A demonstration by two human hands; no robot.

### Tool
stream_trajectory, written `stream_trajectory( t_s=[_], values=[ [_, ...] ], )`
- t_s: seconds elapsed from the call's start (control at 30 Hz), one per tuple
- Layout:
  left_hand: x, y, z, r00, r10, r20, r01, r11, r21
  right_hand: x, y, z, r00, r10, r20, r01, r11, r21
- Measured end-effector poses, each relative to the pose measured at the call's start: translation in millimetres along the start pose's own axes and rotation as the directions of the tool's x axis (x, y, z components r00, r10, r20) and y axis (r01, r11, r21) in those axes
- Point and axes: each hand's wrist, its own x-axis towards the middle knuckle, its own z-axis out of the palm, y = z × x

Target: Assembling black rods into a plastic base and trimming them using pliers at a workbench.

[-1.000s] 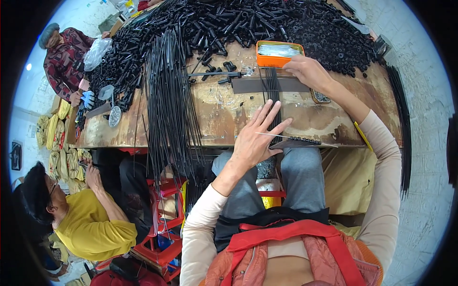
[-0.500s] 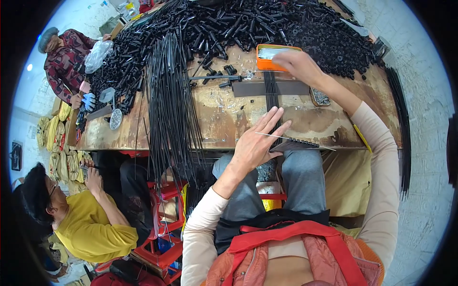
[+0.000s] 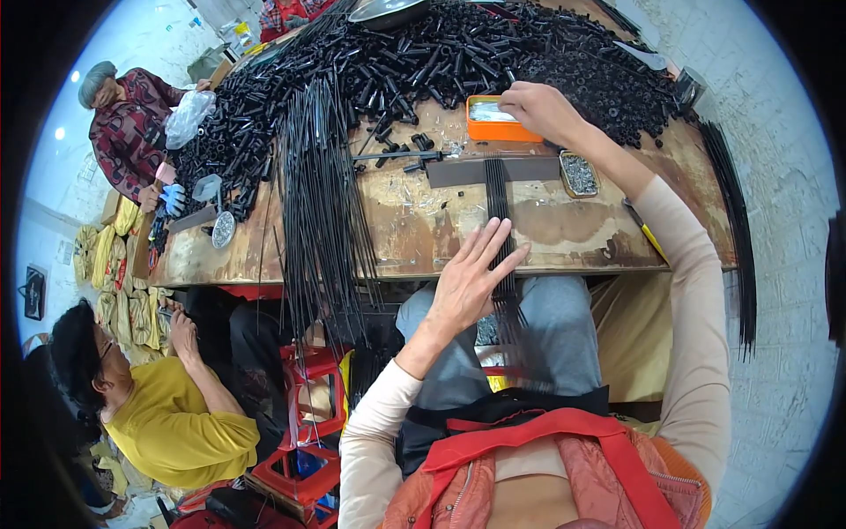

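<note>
My left hand (image 3: 467, 280) lies flat, fingers stretched and spread, over a row of thin black rods (image 3: 497, 189) at the table's front edge. Behind the hand, the rods cross a flat dark strip (image 3: 535, 167). Their near ends hang past the edge over my lap, smeared by motion. My right hand (image 3: 545, 115) is at the right end of an orange box (image 3: 498, 130) holding thin pale sticks. Its fingers are pinched together, and what they hold, if anything, cannot be made out.
Black tubular parts (image 3: 441, 55) are heaped along the back. A bundle of long black rods (image 3: 322, 203) overhangs the edge at left. A tin of small metal pieces (image 3: 579, 175) and a yellow-handled tool (image 3: 650, 238) lie right. Co-workers sit at left, one in a yellow top (image 3: 176, 419).
The thin pale wire across my left hand is out of sight. The rods' near ends have swung down toward my lap. My right hand has risen slightly, its fingers now drawn together.
</note>
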Motion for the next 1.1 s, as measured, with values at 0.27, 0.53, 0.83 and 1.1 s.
stream_trajectory(
  t_s=[0.27, 0.53, 0.83, 1.1],
  values=[
    [0.4, -4.0, 9.9, 0.995, -0.014, -0.099, 0.006, 0.997, -0.08, -56.9, -9.8, 14.7, 0.986, -0.101, 0.132, 0.099, 0.995, 0.021],
    [0.7, -3.2, 13.2, 0.995, -0.024, -0.094, 0.016, 0.996, -0.086, -61.8, -8.8, 12.2, 0.982, -0.156, 0.108, 0.15, 0.987, 0.062],
    [0.9, -2.5, 11.7, 0.995, -0.034, -0.093, 0.024, 0.994, -0.104, -55.1, -13.6, 16.7, 0.978, -0.161, 0.129, 0.154, 0.986, 0.065],
    [0.3, -2.2, 11.0, 0.993, -0.033, -0.109, 0.02, 0.992, -0.123, -54.2, -11.8, 23.8, 0.977, -0.193, 0.092, 0.187, 0.98, 0.068]
  ],
)
